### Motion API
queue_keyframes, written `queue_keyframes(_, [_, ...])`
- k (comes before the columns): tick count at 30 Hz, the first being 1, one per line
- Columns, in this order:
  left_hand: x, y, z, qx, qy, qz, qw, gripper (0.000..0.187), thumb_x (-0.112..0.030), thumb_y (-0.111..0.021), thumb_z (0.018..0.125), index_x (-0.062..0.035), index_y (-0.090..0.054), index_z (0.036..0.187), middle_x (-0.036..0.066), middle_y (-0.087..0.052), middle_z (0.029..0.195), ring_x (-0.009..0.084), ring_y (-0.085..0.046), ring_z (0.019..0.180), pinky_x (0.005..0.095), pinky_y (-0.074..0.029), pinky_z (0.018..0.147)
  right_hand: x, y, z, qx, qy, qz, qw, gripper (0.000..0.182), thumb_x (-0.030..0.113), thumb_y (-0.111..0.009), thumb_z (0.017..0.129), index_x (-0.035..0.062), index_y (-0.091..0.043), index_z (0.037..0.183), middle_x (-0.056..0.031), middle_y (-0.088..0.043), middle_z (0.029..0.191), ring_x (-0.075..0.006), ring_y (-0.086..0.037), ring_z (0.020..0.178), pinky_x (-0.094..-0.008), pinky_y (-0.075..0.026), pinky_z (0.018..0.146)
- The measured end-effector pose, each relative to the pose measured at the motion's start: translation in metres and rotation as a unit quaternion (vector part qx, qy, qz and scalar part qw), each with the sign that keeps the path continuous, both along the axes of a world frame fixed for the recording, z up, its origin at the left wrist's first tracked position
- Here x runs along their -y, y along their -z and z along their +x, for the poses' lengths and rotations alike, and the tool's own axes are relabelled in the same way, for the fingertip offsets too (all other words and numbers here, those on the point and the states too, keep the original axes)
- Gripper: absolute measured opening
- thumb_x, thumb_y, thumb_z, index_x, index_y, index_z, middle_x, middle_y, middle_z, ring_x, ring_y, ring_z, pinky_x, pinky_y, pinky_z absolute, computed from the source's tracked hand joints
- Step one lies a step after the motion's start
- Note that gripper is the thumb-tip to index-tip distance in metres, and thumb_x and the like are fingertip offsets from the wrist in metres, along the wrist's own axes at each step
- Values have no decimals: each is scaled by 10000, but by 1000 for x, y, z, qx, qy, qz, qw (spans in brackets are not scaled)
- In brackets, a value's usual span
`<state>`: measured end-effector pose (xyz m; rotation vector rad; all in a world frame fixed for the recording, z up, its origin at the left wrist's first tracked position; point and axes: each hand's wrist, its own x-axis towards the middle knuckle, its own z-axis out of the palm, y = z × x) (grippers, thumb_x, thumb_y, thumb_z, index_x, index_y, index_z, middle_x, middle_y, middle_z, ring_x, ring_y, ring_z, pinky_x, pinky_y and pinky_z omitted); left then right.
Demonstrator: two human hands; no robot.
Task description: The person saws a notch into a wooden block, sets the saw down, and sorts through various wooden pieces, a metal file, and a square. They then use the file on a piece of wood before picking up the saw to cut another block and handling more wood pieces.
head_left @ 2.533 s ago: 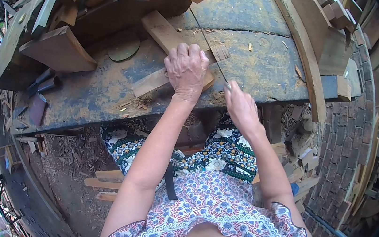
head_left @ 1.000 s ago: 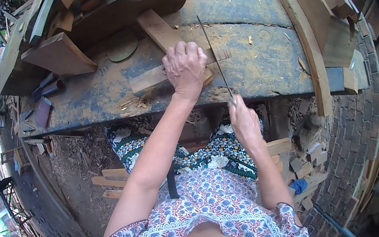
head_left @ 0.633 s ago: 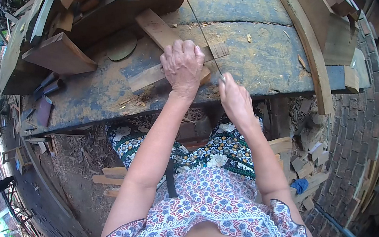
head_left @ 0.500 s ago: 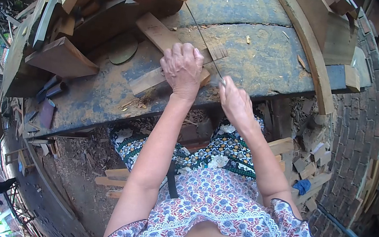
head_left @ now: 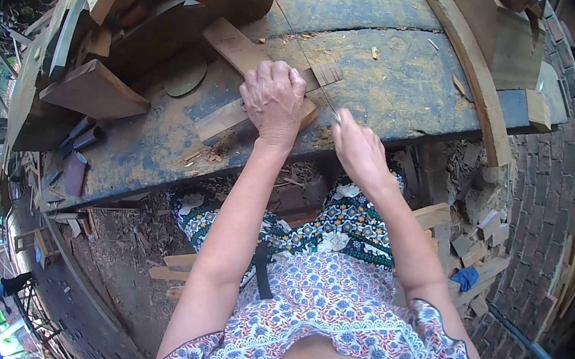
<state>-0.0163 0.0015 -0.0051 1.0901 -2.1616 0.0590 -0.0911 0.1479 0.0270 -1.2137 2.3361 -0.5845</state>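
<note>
Below my chin lies my floral blouse (head_left: 320, 291), then my patterned trousers (head_left: 361, 224) under the bench edge; my right hand (head_left: 358, 145) is closed in a fist about the near end of a long thin blade (head_left: 303, 53), its grip mostly hidden by my fingers; the blade slants away from me, seen almost edge-on, so I cannot tell whether it has teeth; I judge it light and springy, best held at that near end with the wrist in line, since a sideways twist could bend it; just beyond and to the left, my left hand (head_left: 272, 102) is curled tight and pressed down over the wood, fingertips out of sight; from under it pokes the notched piece of wood (head_left: 327, 75), parallel lines across its end and the blade passing just beside them; it looks stiff, dry and small enough to skid on dust, so I would bear down well back from that end; a plain board (head_left: 236, 45) lies past my knuckles on the worn workbench (head_left: 401, 71); stacked offcuts (head_left: 98, 88) stand farther left.
</note>
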Motion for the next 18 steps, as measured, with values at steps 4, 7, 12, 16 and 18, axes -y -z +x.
queue_keyframes(4, [-3, -2, 0, 6, -8, -16, 1000, 143, -227, -616, 810, -106, -548, 777, 58, -523, 822, 246, -525, 827, 391, -429, 726, 11, 0, 0, -9, 2, -36, 999, 187, 216, -454, 982, 30, -472, 996, -284, -612, 769, -471, -600, 784, -566, -462, 683])
queue_keyframes(7, [-11, 0, 3, 0, 35, -9, 999, 143, -224, -616, 810, -104, -546, 777, 58, -521, 823, 247, -524, 825, 394, -427, 723, -14, 3, 11, 13, 13, -20, 1000, 184, 220, -454, 977, 39, -465, 1007, -280, -629, 742, -468, -629, 763, -557, -494, 672])
queue_keyframes(12, [-11, -3, -1, -3, -2, 14, 1000, 116, -210, -595, 828, -105, -558, 791, 58, -552, 839, 263, -530, 838, 408, -425, 743, -80, -1, 32, 41, 42, 67, 996, 160, 192, -459, 975, 40, -461, 1026, -279, -623, 715, -473, -625, 719, -563, -481, 624])
queue_keyframes(16, [-11, -3, 1, -5, 9, 17, 1000, 115, -213, -592, 830, -106, -560, 799, 58, -552, 841, 263, -532, 841, 408, -425, 746, -76, -8, 24, 32, 45, 70, 996, 159, 189, -465, 972, 38, -467, 1019, -273, -629, 723, -468, -626, 723, -557, -482, 623])
queue_keyframes(18, [-10, 0, 0, 10, 3, 11, 1000, 140, -231, -600, 825, -107, -549, 783, 61, -523, 840, 250, -523, 841, 396, -422, 737, -42, -4, 13, 9, 28, 33, 999, 170, 203, -469, 970, 38, -477, 1011, -266, -636, 740, -463, -630, 737, -554, -490, 638])
